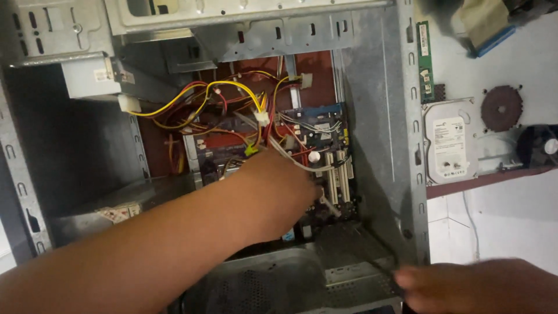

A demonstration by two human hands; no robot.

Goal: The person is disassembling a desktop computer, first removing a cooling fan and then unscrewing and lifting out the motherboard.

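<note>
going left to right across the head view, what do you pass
drive cage → yellow and red wires → left hand on the motherboard → case side panel → memory stick → hard drive → round fan

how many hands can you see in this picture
2. The left hand reaches inside the open computer case, on the motherboard. The right hand rests at the case's lower right edge.

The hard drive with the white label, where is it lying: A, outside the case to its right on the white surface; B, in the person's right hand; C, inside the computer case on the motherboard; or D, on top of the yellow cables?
A: the hard drive lies outside the computer case, to its right on the white surface, held by neither hand.
</note>
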